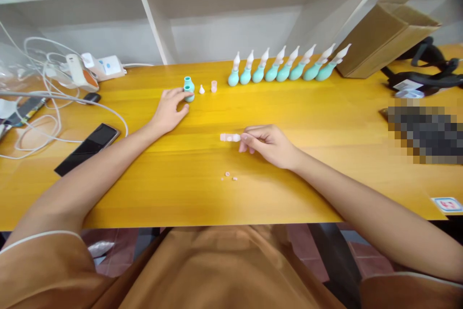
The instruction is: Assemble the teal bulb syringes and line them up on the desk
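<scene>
Yellow wooden table (202, 188), viewed from above by a seated person in a brown garment. Left hand (169, 110): stretched forward, palm down on the tabletop, fingers loosely curled with the tips touching a teal bulb (188, 89) that stands upright toward the back of the table; whether the fingers actually grip it cannot be told. Just beside the bulb, to its right: one small white cone tip (201, 89), then one small pink cap (213, 86), both upright and apart from each other. Right hand (269, 144): resting on the table near the middle, fingers bunched and pinched around the end of a small clear tube (230, 138), which lies flat and points left from the fingertips. Nearer the person, just in front of that hand: a few tiny pale pieces (229, 176), loose on the wood. Back edge, right of centre: a row of eight finished pieces (289, 69), each a teal bulb with a white pointed tip, standing close together. Right of the row: a cardboard box (383, 34), tilted. Far right: black straps (427, 70). Left side: a black phone (87, 147) lying flat, white cables (43, 106) looped over the table, and a white charger block (104, 66) at the back.
</scene>
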A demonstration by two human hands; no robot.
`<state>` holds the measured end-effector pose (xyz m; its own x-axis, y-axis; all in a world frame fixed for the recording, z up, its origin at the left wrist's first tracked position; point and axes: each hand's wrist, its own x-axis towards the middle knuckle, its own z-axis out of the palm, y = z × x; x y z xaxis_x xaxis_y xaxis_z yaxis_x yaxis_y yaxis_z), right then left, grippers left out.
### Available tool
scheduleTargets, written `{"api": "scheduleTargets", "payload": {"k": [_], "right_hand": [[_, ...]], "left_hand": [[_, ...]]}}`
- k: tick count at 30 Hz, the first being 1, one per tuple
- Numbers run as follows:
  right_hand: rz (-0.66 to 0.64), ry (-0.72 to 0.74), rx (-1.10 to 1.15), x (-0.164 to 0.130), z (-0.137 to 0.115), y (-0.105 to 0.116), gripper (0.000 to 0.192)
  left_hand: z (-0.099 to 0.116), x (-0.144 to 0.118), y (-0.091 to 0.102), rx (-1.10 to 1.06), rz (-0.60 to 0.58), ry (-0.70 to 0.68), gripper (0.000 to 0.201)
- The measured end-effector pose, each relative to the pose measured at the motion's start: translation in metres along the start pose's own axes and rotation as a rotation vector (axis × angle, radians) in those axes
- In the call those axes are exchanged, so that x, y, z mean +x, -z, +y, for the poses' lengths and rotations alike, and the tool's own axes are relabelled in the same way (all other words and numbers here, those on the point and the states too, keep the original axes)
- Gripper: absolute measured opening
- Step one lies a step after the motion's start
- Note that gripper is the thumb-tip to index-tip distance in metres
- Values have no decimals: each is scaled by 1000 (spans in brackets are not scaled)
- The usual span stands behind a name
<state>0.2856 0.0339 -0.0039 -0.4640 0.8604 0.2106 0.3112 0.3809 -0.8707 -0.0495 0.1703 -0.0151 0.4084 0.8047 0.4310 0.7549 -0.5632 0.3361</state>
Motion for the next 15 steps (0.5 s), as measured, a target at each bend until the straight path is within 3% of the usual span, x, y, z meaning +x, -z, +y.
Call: {"api": "scheduleTargets", "payload": {"k": [4, 8, 11, 15], "right_hand": [[8, 18, 41, 0, -1, 0, 57], [84, 72, 58, -1, -4, 1, 60], [145, 95, 61, -1, -6, 3, 63], [158, 107, 9, 0, -6, 3, 61]], "left_hand": [[7, -3, 3, -18, 102, -51, 27], [30, -10, 3, -184, 142, -19, 20], [57, -21, 0, -419, -48, -69, 15], [88, -39, -3, -623, -344, -111, 39]]}}
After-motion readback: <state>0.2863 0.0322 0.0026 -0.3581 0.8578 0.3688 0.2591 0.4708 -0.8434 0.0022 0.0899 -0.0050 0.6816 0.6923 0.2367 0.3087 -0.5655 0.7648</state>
